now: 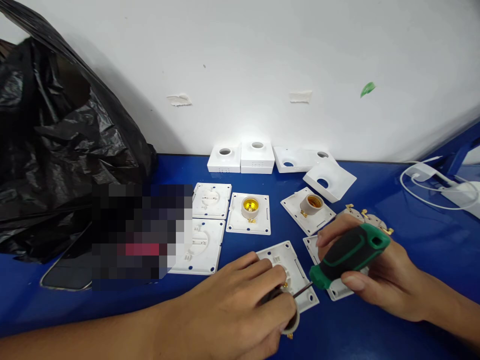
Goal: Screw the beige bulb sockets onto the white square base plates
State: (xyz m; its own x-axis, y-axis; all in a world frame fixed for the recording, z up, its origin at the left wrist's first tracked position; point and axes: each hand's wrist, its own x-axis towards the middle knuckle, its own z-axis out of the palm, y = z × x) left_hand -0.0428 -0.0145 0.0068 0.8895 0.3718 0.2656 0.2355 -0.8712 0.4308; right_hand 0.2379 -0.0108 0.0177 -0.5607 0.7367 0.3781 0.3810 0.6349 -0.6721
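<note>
My left hand (243, 300) is closed around a grey lamp socket (294, 326), most of which the fingers hide. A brass terminal shows at its lower edge. Behind those fingers lies a square white base plate (305, 295), partly covered. My right hand (390, 280) grips a screwdriver (348, 255) with a green and black handle. Its shaft slants down left toward the socket; the tip is hidden by my left hand. Just beyond my right hand, more loose sockets (375, 220) with brass terminals are partly covered, and another white plate (339, 292) sits under the screwdriver.
Two plates with mounted sockets (247, 227) (290, 205) and two bare plates (217, 205) (210, 260) lie farther back. White covers (257, 162) line the wall. A black plastic bag (75, 135) and a phone (67, 270) are left; a white cable (403, 182) is right.
</note>
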